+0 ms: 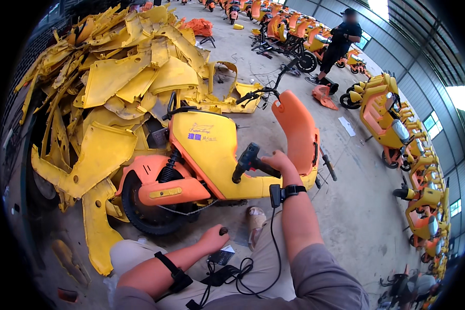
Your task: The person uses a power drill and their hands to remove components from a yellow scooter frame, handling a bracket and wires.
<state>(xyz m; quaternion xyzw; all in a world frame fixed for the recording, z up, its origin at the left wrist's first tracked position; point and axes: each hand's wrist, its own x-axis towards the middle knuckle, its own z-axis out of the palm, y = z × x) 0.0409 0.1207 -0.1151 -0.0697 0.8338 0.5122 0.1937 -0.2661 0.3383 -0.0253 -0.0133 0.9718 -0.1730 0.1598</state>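
Observation:
A yellow and orange electric scooter (204, 139) stands crosswise before me, its rear wheel at the left. On its footboard, a dark cordless drill (250, 157) lies with its nose tilted down to the left. My right hand (279, 161) is just above the end of the drill's handle, fingers curled in; what they pinch, if anything, is hidden. It is close to the orange front panel (296, 123). Low over my lap, my left hand (212, 239) is closed round a dark thing with a rounded end (223, 231), mostly covered by the fingers.
A tall pile of yellow body panels (124, 67) fills the left side. Yellow and orange scooters (382, 116) line the right wall. Farther back, a person in dark clothes (341, 41) stands near a stripped scooter frame (294, 49). A black cable (279, 243) hangs from my right wrist.

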